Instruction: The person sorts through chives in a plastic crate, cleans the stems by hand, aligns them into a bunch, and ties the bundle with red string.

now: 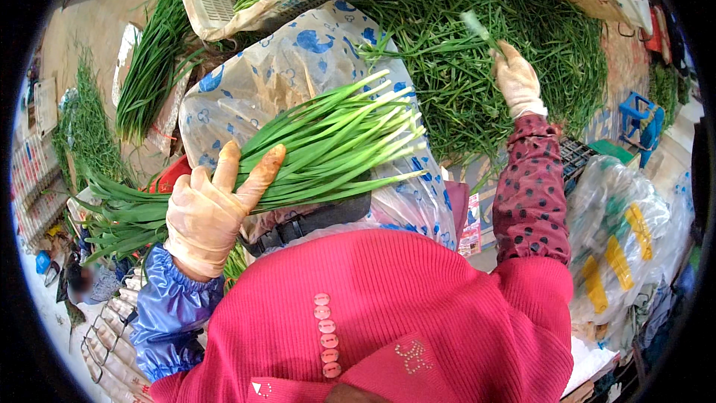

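Note:
My left hand (205, 216), in a thin pale glove with stained fingertips, is closed over a thick bunch of garlic chives (321, 142). The bunch lies across my lap, its white stem ends fanned to the right and its green leaves trailing left past my wrist. Under it spreads a clear plastic sheet (291, 67) with blue prints. My gloved right hand (516, 83) reaches forward, pinching a small wisp of chives (476, 26) whose pale end is blurred. Beneath that hand is a wide heap of loose green leaves (447, 104).
A white plastic crate (280, 1) of chives stands at the far side. Another chive bundle (153, 67) and scattered greens (83, 123) lie to the left. At right are a blue stool (641, 119) and a clear plastic bag (597, 224) with yellow strips.

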A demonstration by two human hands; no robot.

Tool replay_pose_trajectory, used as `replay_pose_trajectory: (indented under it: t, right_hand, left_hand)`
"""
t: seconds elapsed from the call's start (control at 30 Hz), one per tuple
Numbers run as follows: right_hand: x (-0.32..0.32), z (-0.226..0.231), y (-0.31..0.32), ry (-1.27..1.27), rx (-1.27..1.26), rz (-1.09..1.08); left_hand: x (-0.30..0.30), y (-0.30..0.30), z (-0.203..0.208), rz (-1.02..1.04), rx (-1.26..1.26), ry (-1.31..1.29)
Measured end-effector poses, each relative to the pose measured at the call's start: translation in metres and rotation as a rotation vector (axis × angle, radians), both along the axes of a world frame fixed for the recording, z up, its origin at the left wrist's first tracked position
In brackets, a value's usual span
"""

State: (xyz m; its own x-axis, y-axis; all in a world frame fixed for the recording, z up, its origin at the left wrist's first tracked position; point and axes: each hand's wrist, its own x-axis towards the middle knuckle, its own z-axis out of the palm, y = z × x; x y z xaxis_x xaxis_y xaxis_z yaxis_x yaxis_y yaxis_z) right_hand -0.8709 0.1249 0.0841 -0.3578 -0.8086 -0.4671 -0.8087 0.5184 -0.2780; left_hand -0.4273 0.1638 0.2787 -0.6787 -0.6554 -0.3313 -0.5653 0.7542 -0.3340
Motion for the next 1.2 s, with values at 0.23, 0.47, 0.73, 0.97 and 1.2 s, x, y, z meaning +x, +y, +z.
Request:
replay_pose_trajectory:
  t: [0.23, 0.47, 0.73, 0.97, 1.2]
  right_hand:
    - [0.067, 0.070, 0.016, -0.663, 0.019, 0.153]
    - [0.144, 0.077, 0.045, -0.214, -0.135, 0.464]
    - [0.039, 0.020, 0.038, 0.121, -0.101, 0.489]
    - [0.091, 0.030, 0.027, -0.548, -0.003, 0.560]
    - [0.168, 0.034, -0.016, -1.744, -0.227, 0.154]
  left_hand:
    - [0.002, 0.002, -0.001, 0.033, 0.030, 0.006]
    - [0.001, -0.006, 0.001, 0.028, 0.045, 0.012]
    - [0.043, -0.003, -0.035, 0.782, 0.751, 0.694]
    - [0.045, -0.009, -0.048, 1.511, 1.390, 1.084]
    - [0.035, -0.015, -0.060, 1.321, 1.614, 1.285]
